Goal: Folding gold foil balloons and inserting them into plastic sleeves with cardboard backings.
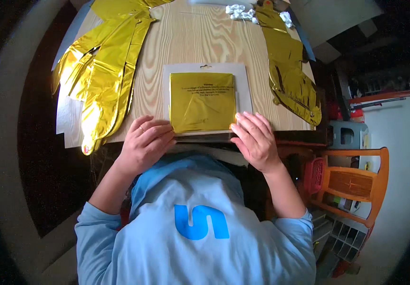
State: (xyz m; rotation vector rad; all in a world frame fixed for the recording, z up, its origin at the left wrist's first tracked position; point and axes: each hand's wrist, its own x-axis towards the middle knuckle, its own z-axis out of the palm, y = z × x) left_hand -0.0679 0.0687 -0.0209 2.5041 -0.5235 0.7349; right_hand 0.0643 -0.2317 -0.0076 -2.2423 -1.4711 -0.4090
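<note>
A gold foil balloon, folded into a flat square with small dark print on it, lies on a white backing card with a hanging hole in its top edge. Both rest at the near edge of the wooden table. My left hand grips the lower left corner of the folded balloon, fingers bent and together. At the lower right corner, my right hand pinches the other side, thumb below and fingers above. The undersides of both corners are hidden.
Flat, unfolded gold foil balloons hang over the table's left side and lie along its right side. Crumpled white pieces sit at the far right. A wooden chair, a red basket and a grey-blue stool stand right of the table.
</note>
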